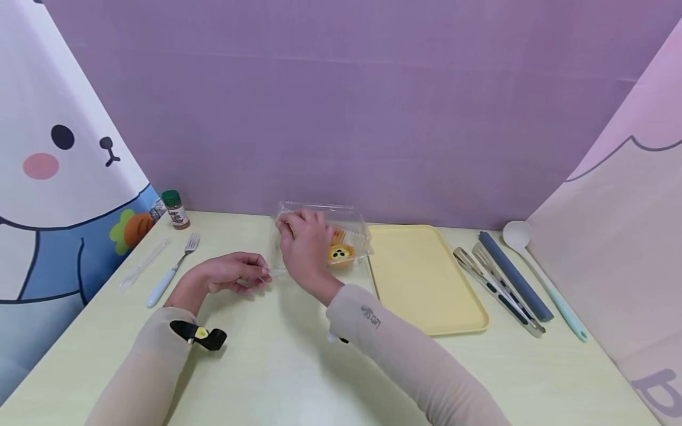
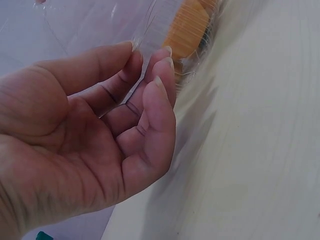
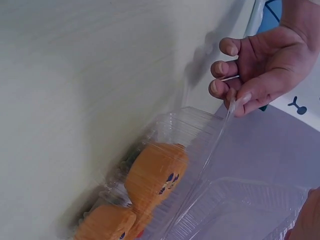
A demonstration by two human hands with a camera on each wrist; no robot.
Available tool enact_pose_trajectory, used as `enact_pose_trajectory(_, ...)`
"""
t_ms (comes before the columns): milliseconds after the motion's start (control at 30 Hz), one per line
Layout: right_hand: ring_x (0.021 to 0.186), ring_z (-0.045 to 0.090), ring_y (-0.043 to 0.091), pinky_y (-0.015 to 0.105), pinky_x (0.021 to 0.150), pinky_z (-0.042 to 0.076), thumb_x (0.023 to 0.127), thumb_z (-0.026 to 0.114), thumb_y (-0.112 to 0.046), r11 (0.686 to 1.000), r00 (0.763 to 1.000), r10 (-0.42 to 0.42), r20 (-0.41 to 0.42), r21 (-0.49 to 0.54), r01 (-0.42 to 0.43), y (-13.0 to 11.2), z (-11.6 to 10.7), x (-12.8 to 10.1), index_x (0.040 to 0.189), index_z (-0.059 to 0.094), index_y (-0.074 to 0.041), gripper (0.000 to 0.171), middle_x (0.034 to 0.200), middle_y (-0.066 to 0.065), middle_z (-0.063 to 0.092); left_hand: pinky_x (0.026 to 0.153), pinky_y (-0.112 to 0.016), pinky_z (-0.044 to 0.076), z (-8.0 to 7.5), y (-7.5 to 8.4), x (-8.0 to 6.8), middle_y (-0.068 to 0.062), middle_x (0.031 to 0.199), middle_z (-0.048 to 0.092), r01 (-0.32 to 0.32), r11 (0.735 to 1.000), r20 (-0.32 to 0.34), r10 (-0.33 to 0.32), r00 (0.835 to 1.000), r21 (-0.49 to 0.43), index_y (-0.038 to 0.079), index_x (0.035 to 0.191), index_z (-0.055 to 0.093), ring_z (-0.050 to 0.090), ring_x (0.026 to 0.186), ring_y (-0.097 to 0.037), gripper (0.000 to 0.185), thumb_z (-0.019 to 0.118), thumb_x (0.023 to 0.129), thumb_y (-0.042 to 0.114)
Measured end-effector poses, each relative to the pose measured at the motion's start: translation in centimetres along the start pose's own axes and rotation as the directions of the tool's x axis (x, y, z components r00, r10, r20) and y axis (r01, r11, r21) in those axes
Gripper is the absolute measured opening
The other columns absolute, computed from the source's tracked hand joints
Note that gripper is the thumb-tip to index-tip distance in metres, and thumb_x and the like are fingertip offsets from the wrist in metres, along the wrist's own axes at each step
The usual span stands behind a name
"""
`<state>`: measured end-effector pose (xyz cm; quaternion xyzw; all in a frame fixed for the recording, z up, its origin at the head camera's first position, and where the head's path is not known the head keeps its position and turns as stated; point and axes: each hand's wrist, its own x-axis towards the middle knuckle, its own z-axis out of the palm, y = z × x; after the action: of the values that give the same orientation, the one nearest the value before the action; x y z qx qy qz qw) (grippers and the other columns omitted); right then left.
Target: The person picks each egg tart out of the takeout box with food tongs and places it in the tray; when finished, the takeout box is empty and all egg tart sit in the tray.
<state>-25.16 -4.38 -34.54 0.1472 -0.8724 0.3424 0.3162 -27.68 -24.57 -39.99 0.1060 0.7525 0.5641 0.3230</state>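
Clear plastic box [image 1: 325,236]: sits on the pale worktop [image 1: 288,355], just left of a yellow tray [image 1: 421,278], with its lid raised.
Contents: orange cakes [image 3: 155,175] with small dark face marks.
Left hand [image 1: 234,273]: thumb and fingertips [image 2: 160,65] pinch the box's near front edge.
Right hand [image 1: 305,239]: fingers curled over the raised lid, gripping it.
Left side: white-handled fork [image 1: 170,269], small green-capped jar [image 1: 174,209].
Right side: metal tongs [image 1: 498,284], pale spoon [image 1: 538,272].

Box [image 1: 319,236] left of tray [image 1: 421,278] (tongs [image 1: 498,290] further right).
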Motion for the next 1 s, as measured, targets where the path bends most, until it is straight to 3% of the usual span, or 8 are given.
enact_pose_trajectory(533,0.1,0.056,0.018,0.038,0.084,0.037,0.096,0.067,-0.022,0.999,0.998,0.011,-0.063,0.051,-0.008,-0.2,-0.3,1.3,0.097,0.079,-0.017,0.013,0.099,-0.003,0.068,0.078,-0.031,0.055,-0.4,0.2,0.2,-0.004,0.107,0.067,0.006,1.0,0.0,-0.006,1.0,0.009,0.008,0.105,0.058,0.062,0.091,-0.016,0.01,0.055,0.103,0.017)
enact_pose_trajectory(833,0.102,0.056,0.017,0.039,0.086,0.036,0.096,0.067,-0.021,0.996,0.997,0.037,-0.06,0.085,-0.032,-0.6,-0.4,1.6,0.099,0.079,-0.017,0.013,0.099,-0.003,0.068,0.08,-0.033,0.056,-0.4,-0.4,0.0,-0.005,0.109,0.068,0.004,1.0,0.003,-0.004,1.0,0.012,0.009,0.104,0.06,0.062,0.092,-0.018,0.01,0.059,0.101,0.018)
enact_pose_trajectory(1000,0.101,0.053,0.017,0.041,0.089,0.035,0.099,0.064,-0.024,0.999,1.0,-0.012,-0.023,0.047,0.013,-1.4,-1.0,2.6,0.102,0.079,-0.019,0.016,0.102,-0.003,0.066,0.081,-0.034,0.056,-0.1,-0.2,-0.1,-0.005,0.111,0.069,-0.014,1.0,0.021,0.014,1.0,0.021,0.008,0.104,0.059,0.063,0.096,-0.019,0.012,0.06,0.1,0.02)
